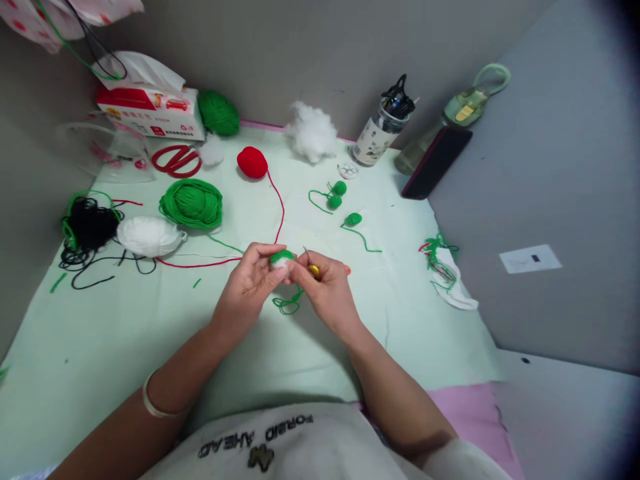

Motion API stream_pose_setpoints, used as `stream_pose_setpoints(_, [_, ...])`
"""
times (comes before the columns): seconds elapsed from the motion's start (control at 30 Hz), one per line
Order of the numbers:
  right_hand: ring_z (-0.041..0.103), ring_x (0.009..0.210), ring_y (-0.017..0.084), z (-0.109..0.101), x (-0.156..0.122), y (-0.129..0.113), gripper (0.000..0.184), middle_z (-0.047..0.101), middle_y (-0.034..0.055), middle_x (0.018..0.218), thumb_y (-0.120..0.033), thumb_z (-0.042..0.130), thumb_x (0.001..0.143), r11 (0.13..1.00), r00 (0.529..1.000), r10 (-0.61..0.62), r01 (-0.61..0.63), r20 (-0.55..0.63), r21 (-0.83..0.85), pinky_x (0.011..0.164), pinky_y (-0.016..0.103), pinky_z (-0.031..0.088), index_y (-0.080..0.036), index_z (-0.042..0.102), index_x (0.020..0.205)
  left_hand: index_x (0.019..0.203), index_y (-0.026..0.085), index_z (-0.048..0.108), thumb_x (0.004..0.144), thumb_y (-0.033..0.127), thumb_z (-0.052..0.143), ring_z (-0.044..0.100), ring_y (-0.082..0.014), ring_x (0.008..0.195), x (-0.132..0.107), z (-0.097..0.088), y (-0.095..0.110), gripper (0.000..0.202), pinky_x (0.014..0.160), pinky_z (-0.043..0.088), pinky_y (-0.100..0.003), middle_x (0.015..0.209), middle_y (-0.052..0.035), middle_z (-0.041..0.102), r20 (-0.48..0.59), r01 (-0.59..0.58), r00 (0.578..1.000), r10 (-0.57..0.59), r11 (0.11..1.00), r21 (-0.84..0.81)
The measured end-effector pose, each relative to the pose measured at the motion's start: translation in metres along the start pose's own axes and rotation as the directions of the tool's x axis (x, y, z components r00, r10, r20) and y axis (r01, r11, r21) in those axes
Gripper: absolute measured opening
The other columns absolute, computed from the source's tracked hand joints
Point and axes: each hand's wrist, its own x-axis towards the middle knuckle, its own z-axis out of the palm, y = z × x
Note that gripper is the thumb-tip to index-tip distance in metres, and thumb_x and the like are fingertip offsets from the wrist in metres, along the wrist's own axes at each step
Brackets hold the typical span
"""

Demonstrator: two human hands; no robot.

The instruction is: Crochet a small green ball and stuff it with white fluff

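Between the fingers of my left hand [253, 277] is a small green and white crochet piece [283, 257]. My right hand [323, 283] is closed around a crochet hook [313, 269] with a yellow part on its handle, the metal tip pointing up and left. Its thumb and fingertips also touch the right side of the piece. A loose tangle of green yarn [287, 305] lies on the cloth just below both hands. Red and green strands run from the left and from above to behind my left hand, where their ends are hidden.
At left lie a green yarn ball [191, 203], white yarn [150, 235], black yarn [91, 225] and red scissors [177, 161]. Behind are a red yarn ball [253, 163], stuffing [313, 131] and a pen jar [380, 130]. Small green crochet balls [353, 219] and a phone [437, 163] are right.
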Motion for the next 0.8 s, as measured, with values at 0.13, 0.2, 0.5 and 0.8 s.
stream_pose_setpoints(0.13, [0.043,0.062,0.012,-0.002,-0.004,-0.004,0.034,0.057,-0.0029,0.068,-0.041,0.057,0.099,0.994,0.991,-0.051,0.063,0.127,-0.092,0.062,0.028,0.033,-0.019,0.062,0.074,0.104,0.019,0.063,0.088,0.032,0.074,0.063,-0.0147,0.068,0.002,-0.003,-0.002,0.024,0.069,0.053,-0.029,0.076,0.0010,0.066,-0.059,-0.052,0.997,0.054,0.998,0.043])
stream_pose_setpoints(0.2, [0.045,0.065,0.013,-0.004,-0.007,-0.007,0.034,0.054,-0.0028,0.070,-0.041,0.050,0.103,0.988,0.981,-0.058,0.084,0.187,-0.133,0.066,0.028,0.034,-0.020,0.063,0.081,0.103,0.019,0.062,0.087,0.031,0.075,0.061,-0.0134,0.065,0.003,-0.004,-0.004,0.024,0.065,0.051,-0.028,0.078,0.0007,0.066,-0.097,-0.069,0.992,0.074,0.996,0.054])
stream_pose_setpoints(0.5, [0.043,0.056,0.010,-0.009,-0.010,-0.004,0.030,0.061,-0.0009,0.080,-0.042,0.046,0.105,0.999,0.971,0.030,-0.022,0.237,-0.035,0.054,0.025,0.033,-0.021,0.064,0.095,0.103,0.019,0.061,0.084,0.028,0.076,0.061,-0.0132,0.065,0.008,-0.008,-0.004,0.026,0.066,0.053,-0.028,0.080,0.0015,0.064,-0.203,-0.096,0.973,0.115,0.990,0.099])
stream_pose_setpoints(0.8, [0.034,0.040,0.004,-0.009,-0.002,0.001,0.029,0.047,-0.0088,0.056,-0.043,0.055,0.098,0.939,0.906,0.199,-0.285,0.374,0.193,0.040,0.020,0.025,-0.018,0.064,0.086,0.106,0.019,0.061,0.085,0.027,0.075,0.066,-0.0147,0.074,0.004,-0.007,-0.008,0.027,0.071,0.054,-0.028,0.088,-0.0016,0.069,-0.173,-0.095,0.978,0.116,0.988,0.125])
